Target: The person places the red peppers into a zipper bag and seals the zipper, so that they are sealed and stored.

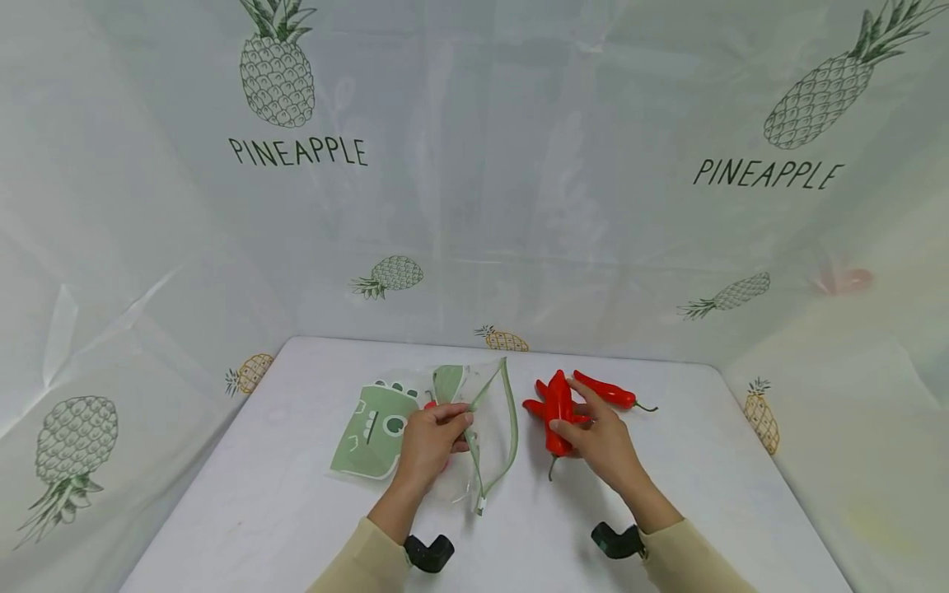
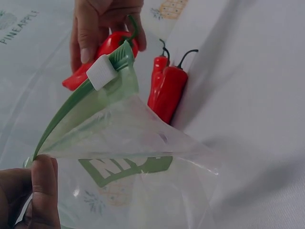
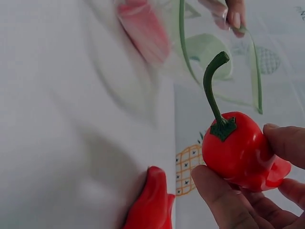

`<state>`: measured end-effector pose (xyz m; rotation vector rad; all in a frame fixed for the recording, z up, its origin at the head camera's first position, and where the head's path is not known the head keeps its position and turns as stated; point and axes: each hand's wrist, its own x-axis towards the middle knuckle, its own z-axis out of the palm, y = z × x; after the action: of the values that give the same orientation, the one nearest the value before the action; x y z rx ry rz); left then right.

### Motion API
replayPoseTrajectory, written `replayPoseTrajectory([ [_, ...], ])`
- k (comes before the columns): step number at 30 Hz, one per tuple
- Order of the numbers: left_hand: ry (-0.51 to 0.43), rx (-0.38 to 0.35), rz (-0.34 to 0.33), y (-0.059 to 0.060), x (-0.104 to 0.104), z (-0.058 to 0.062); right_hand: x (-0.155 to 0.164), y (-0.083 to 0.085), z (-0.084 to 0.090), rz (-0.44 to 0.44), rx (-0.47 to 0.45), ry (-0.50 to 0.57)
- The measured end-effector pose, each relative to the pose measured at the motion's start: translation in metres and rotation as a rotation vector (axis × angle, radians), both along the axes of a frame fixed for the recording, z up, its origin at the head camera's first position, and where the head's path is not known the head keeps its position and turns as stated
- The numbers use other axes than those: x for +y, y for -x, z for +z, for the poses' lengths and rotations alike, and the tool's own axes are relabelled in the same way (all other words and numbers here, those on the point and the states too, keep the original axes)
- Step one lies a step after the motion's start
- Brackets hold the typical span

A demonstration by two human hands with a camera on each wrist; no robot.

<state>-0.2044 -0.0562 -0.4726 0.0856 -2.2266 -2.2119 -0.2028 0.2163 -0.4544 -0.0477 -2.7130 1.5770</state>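
My left hand pinches the green zip rim of a clear zip bag, whose mouth gapes toward the right. The bag has a green cartoon face printed on it, and a white slider sits on its rim. Through the plastic a red pepper shows inside, partly covered by my left hand in the head view. To the right, my right hand grips a long red pepper, its green stem pointing toward me. Beneath and behind that hand lie more red peppers, partly hidden.
A single red pepper lies on the white table behind my right hand. A pale curtain printed with pineapples hangs along the back and sides. Black wrist devices sit by both sleeves.
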Motion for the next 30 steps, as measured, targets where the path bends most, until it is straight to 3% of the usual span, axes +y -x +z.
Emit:
replayPoseTrajectory([
  [13,0.019,0.002,-0.004,-0.002,0.000,0.003,-0.036,-0.004,0.007,0.069,-0.017,0.089],
  [21,0.100,0.029,-0.021,-0.003,0.001,0.003,-0.058,-0.004,0.008,0.091,-0.009,0.042],
  [30,0.107,0.045,-0.048,-0.004,0.001,0.003,-0.070,0.002,0.002,0.135,-0.042,0.019],
])
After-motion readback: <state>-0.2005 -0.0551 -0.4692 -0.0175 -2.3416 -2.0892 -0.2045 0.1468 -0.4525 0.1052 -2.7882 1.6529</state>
